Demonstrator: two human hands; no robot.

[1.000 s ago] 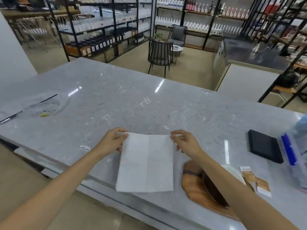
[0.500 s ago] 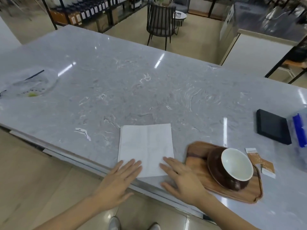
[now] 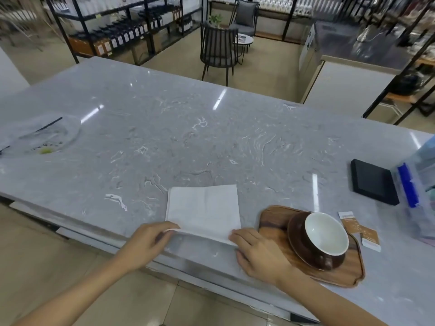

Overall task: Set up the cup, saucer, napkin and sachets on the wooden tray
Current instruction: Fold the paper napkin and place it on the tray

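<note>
A white napkin point(image 3: 203, 207) lies on the grey marble counter point(image 3: 164, 142) near its front edge. My left hand point(image 3: 147, 242) pinches the napkin's near left corner and my right hand point(image 3: 255, 251) pinches its near right corner; that near edge is lifted slightly. To the right lies the wooden tray point(image 3: 275, 216), with a brown saucer point(image 3: 297, 241) on it. In the saucer stands a brown cup point(image 3: 326, 234) with a white inside. Two brown and white sachets point(image 3: 360, 229) lie on the counter just right of the tray.
A black flat box point(image 3: 373, 184) and a clear plastic bin with a blue clasp point(image 3: 416, 191) sit at the right. A clear plastic bag point(image 3: 44, 137) lies at the far left. Beyond the counter stand a dark chair point(image 3: 217, 47) and shelving.
One second ago both hands held the napkin's far corners. Half a second ago they lay flat on its near edge. Now they pinch and lift the near corners.
</note>
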